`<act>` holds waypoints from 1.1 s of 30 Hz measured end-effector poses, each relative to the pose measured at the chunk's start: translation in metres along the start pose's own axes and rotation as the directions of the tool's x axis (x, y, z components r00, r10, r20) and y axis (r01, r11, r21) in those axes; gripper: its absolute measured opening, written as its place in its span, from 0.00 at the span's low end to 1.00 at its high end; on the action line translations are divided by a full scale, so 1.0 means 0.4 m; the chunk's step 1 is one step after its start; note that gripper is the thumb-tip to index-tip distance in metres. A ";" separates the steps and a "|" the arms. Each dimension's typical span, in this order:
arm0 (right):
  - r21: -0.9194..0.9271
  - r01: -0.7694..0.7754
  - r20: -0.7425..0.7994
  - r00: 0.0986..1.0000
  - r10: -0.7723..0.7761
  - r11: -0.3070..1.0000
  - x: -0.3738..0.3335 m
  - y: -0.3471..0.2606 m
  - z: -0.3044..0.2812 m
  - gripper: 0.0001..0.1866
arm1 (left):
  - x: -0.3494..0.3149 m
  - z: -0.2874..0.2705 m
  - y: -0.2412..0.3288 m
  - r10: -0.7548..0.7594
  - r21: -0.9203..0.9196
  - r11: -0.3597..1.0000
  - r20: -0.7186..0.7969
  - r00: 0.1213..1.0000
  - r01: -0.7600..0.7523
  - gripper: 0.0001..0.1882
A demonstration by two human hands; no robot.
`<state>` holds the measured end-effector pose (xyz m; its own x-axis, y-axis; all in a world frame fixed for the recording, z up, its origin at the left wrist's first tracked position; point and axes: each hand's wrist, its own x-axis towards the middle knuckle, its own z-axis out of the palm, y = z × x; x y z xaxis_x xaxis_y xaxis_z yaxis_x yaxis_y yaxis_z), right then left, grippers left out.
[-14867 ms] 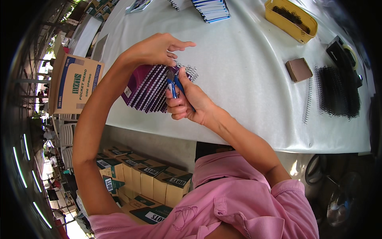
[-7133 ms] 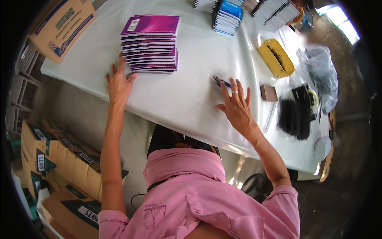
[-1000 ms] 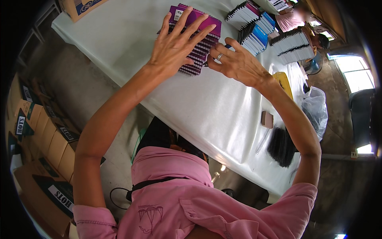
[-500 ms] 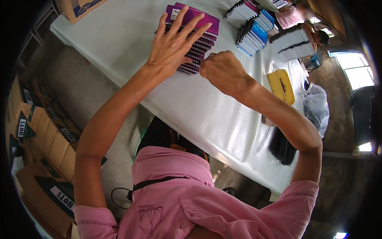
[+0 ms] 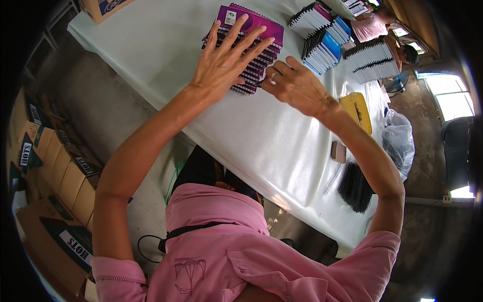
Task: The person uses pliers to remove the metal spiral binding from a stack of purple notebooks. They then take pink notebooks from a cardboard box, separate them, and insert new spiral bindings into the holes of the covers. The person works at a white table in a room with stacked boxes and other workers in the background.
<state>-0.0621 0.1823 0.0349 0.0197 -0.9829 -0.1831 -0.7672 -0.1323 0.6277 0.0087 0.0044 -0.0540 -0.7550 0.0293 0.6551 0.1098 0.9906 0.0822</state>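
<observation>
1. Head view: the fanned stack of purple spiral notebooks (image 5: 257, 64) lies on the white-covered table (image 5: 241, 136), under the spread, ungrasping left hand (image 5: 220, 65).
2. Coils already bind the visible edges; loose black spiral coils (image 5: 356, 189) lie apart. How many coil ends are left cannot be judged.
3. The right hand (image 5: 297, 89) curls beside the stack, its fingertips hidden; its grip cannot be told.

I am seeing the notebook stack (image 5: 262, 56) lying on the table (image 5: 151, 60) under the left hand (image 5: 221, 65), more notebooks (image 5: 324, 48) sitting to its right, and the bin (image 5: 355, 111) resting beyond the coils (image 5: 354, 189) (a block (image 5: 338, 152) between).
</observation>
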 end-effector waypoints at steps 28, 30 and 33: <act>0.048 -0.117 -0.150 0.981 0.123 0.992 0.006 0.003 -0.013 0.10 | -0.015 0.000 0.007 -0.027 0.027 0.999 0.022 0.999 0.026 0.60; 0.055 -0.043 -0.202 0.978 0.054 0.998 -0.015 0.008 -0.003 0.12 | -0.015 0.004 0.012 -0.016 0.006 1.000 0.021 1.000 0.016 0.61; -0.027 0.048 -0.197 0.979 -0.053 0.998 -0.012 0.012 0.027 0.13 | -0.016 0.001 0.013 -0.038 0.041 0.998 0.011 0.999 0.038 0.59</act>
<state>-0.0730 0.1878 0.0306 0.1863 -0.9805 -0.0629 -0.7476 -0.1830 0.6385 0.0138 0.0092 -0.0580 -0.7656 -0.0071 0.6433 0.0547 0.9956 0.0761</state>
